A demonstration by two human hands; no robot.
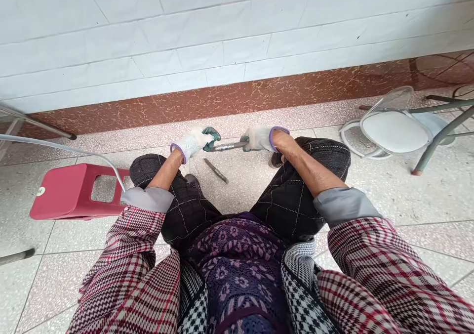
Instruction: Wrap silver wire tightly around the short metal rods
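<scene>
Both of my hands wear white knit gloves with dark green palms and purple cuffs. Between them a grey metal rod with a shiny, ridged middle lies level, just above the floor. My left hand is closed on the rod's left end. Around its right end, my right hand has its fingers wrapped. The gloves hide both ends of the rod. Below it, a second thin, dark rod-like piece lies slantwise on the tiled floor between my feet, apart from my hands.
A red plastic stool lies on its side to the left, a pale hose passing over it. White round-seated items and metal chair legs stand at right. Ahead is a white tiled wall with a red-brown base strip.
</scene>
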